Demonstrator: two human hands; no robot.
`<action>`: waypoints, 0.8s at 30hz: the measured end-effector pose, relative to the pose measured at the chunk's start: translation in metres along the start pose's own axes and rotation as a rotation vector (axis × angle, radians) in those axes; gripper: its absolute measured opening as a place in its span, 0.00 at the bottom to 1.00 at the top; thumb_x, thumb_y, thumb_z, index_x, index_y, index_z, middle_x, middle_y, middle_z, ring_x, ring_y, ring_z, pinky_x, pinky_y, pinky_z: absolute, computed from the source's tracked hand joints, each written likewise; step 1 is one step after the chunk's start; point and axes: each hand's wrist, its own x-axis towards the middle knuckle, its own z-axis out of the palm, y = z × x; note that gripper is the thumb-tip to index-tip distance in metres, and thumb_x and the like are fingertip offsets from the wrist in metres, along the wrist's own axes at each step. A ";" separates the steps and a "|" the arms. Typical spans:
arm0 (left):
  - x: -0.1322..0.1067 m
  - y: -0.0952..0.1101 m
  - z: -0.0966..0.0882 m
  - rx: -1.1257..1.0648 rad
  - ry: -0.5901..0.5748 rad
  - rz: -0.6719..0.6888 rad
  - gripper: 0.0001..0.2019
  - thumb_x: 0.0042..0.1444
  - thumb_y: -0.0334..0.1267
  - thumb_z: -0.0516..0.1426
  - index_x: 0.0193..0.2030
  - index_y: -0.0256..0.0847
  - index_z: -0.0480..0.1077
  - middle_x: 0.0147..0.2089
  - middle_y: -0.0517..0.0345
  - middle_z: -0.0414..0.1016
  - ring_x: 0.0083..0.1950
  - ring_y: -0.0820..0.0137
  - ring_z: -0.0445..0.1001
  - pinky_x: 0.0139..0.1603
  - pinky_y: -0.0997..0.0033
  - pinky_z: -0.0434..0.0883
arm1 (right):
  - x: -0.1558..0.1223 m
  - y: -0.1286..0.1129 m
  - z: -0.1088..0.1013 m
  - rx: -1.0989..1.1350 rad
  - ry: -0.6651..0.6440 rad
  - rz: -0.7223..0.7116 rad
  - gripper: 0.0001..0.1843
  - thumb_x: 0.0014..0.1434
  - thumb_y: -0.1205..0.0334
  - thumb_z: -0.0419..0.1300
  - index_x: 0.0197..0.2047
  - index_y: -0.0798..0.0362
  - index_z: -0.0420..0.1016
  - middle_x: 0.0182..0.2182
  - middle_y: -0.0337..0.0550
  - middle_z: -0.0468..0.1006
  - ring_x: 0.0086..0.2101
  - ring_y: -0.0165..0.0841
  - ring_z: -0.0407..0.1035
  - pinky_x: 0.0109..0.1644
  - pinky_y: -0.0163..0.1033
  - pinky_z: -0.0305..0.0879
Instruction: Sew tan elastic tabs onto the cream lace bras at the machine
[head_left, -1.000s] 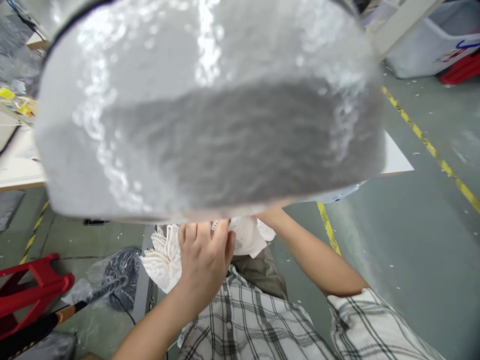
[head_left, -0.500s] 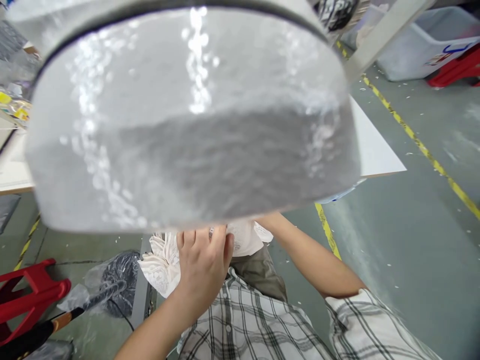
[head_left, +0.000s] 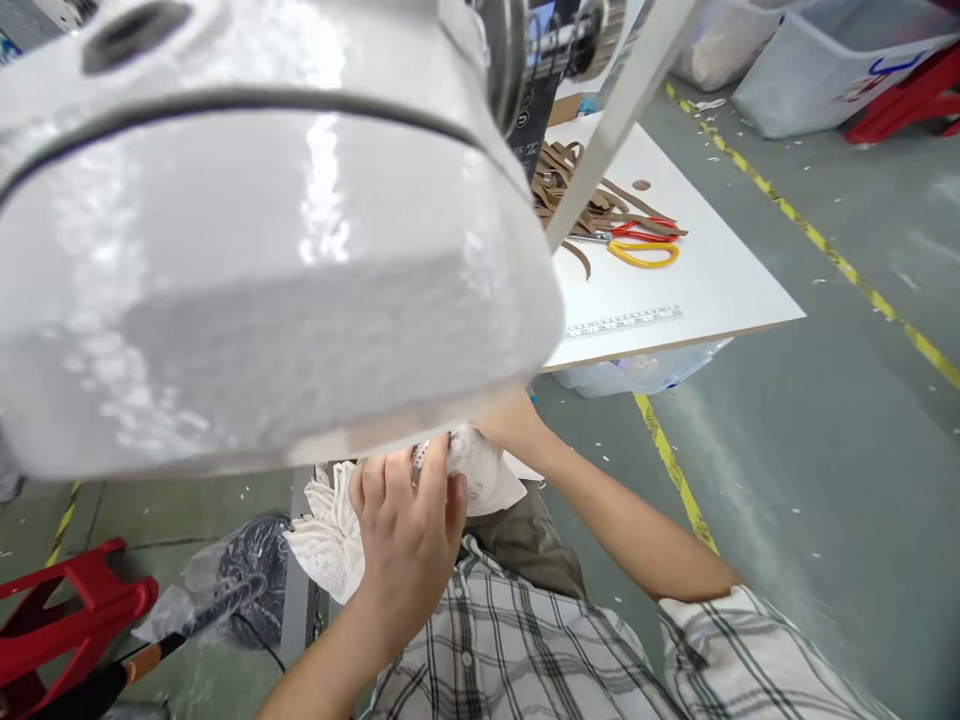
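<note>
A big white sewing machine head [head_left: 247,260] fills the upper left and hides much of what lies beneath it. Below its lower edge, my left hand [head_left: 409,525] is closed, its fingers pinching white lace fabric [head_left: 330,535] that bunches over my lap. My right forearm reaches under the machine from the right; only the wrist [head_left: 517,425] shows, next to the same fabric, and the fingers are hidden.
A white table [head_left: 720,290] behind carries brown strips [head_left: 570,195], yellow and red scissors [head_left: 641,242] and a printed ruler. Plastic bins [head_left: 832,60] stand at the back right. A red stool [head_left: 71,615] and a dark plastic bag [head_left: 240,575] sit on the floor at left.
The view has shifted so the machine head sits further left, uncovering the table with the scissors. My left hand keeps its hold on the lace in nearly the same spot.
</note>
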 end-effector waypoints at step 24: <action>-0.004 -0.037 0.022 -1.149 -0.123 -0.684 0.22 0.61 0.50 0.58 0.58 0.43 0.64 0.53 0.48 0.73 0.52 0.60 0.74 0.49 0.64 0.71 | -0.050 -0.009 0.000 0.151 -0.076 0.193 0.17 0.58 0.49 0.64 0.41 0.49 0.65 0.35 0.39 0.69 0.34 0.31 0.65 0.33 0.35 0.59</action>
